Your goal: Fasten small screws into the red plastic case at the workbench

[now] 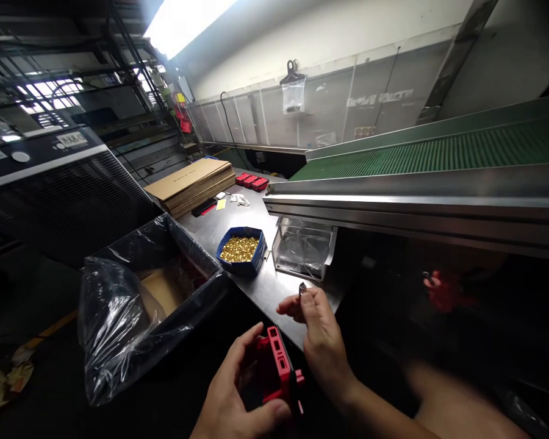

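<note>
My left hand (238, 390) is wrapped round a red plastic part (279, 353) with rectangular openings along its upper edge, low in the middle of the view. Just up and to the right of it, my right hand (320, 329) pinches a small dark shiny piece (302, 289) between thumb and finger, over the metal table's edge. The two hands are apart. Beyond them a blue bin (242, 267) full of small gold-coloured pieces (240, 249) stands on the table, with a clear tray (304, 247) to its right.
A box lined with dark plastic (119, 305) stands at the left. Flattened cardboard (192, 180) and red parts (251, 182) lie at the table's back. A green conveyor (416, 152) slopes up rightwards. At the right is a blurred arm (457, 396) near another red part (446, 291).
</note>
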`<state>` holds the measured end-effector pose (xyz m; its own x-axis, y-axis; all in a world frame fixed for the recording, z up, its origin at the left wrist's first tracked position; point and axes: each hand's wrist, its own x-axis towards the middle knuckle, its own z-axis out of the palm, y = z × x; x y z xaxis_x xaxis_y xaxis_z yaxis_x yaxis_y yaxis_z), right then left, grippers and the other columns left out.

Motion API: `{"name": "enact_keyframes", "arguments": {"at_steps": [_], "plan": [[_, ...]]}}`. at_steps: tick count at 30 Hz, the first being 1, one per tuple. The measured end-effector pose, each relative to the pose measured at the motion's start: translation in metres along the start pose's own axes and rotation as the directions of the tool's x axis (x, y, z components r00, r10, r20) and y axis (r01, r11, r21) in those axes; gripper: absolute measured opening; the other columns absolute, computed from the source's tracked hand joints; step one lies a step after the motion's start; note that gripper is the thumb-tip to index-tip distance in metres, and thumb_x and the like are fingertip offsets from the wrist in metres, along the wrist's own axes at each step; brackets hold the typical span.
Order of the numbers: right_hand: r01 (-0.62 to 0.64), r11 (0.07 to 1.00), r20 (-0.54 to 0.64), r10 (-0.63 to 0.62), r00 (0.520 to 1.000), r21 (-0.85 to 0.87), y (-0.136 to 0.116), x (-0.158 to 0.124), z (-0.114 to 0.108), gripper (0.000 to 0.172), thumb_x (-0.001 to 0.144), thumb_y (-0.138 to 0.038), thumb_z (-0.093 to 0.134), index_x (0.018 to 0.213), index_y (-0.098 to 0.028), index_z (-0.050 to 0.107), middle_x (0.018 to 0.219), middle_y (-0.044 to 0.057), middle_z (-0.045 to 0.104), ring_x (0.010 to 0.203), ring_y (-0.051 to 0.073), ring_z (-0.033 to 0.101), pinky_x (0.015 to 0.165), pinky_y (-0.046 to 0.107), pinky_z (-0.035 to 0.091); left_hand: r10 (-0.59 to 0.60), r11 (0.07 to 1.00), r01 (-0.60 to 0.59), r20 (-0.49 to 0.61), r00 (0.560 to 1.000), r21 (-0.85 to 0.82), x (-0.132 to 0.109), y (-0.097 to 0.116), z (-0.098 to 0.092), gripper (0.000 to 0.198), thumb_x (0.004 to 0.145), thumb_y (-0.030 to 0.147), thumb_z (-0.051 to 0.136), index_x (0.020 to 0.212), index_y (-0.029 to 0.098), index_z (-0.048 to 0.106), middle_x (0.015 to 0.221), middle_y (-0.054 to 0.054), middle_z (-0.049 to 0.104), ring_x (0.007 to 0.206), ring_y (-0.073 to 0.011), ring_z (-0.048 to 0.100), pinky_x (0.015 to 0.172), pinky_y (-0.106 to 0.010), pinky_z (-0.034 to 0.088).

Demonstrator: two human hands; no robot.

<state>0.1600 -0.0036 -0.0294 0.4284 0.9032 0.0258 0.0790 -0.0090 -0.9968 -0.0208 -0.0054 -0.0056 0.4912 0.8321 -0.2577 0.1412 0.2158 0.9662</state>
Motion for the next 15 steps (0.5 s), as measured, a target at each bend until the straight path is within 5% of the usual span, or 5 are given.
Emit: {"name": "enact_keyframes", "arguments": {"at_steps": [3, 7, 11, 15], "plan": [[0.056, 0.928, 0.043, -0.044, 0.998, -0.369, 0.028, 0.029, -0.001, 0.024, 0.098, -0.043, 0.049, 0.094, -0.022, 0.059, 0.101, 0.009, 0.066, 0.100, 0.026, 0.059, 0.091, 0.042, 0.047, 0.109, 0.984, -0.106, -0.011, 0.994, 0.143, -0.003, -0.003, -0.004, 0.092, 0.068, 0.044, 0.088, 0.147, 0.033, 0.043, 0.141, -0.008, 0.051, 0.129, -0.0310, 0.056, 0.113, -0.044, 0.047], [0.118, 0.773, 0.113, -0.060, 0.992, -0.623, 0.061, 0.062, 0.010, 0.008, 0.088, -0.026, 0.065, 0.092, -0.020, 0.069, 0.107, 0.014, 0.067, 0.110, 0.034, 0.050, 0.097, 0.049, 0.038, 0.266, 0.917, -0.242, -0.034, 0.963, 0.317, -0.006, -0.009, -0.004, 0.081, 0.074, 0.031, 0.078, 0.147, 0.037, 0.043, 0.142, -0.007, 0.046, 0.129, -0.0302, 0.054, 0.117, -0.049, 0.044], [0.156, 0.676, 0.160, -0.057, 0.986, -0.720, 0.082, 0.080, 0.022, 0.012, 0.087, -0.022, 0.067, 0.096, -0.016, 0.071, 0.111, 0.015, 0.068, 0.114, 0.033, 0.051, 0.099, 0.048, 0.038, 0.319, 0.866, -0.257, -0.079, 0.944, 0.430, -0.012, -0.004, -0.003, 0.075, 0.078, 0.036, 0.074, 0.147, 0.035, 0.045, 0.139, -0.010, 0.046, 0.128, -0.0321, 0.054, 0.112, -0.051, 0.048], [0.159, 0.710, 0.171, -0.055, 0.984, -0.686, 0.090, 0.086, 0.024, 0.014, 0.089, -0.021, 0.063, 0.099, -0.014, 0.070, 0.115, 0.018, 0.068, 0.118, 0.036, 0.049, 0.105, 0.056, 0.032, 0.264, 0.882, -0.195, -0.108, 0.958, 0.429, -0.019, 0.007, -0.007, 0.072, 0.079, 0.046, 0.075, 0.145, 0.034, 0.050, 0.137, -0.011, 0.050, 0.123, -0.0307, 0.058, 0.103, -0.042, 0.057]]}}
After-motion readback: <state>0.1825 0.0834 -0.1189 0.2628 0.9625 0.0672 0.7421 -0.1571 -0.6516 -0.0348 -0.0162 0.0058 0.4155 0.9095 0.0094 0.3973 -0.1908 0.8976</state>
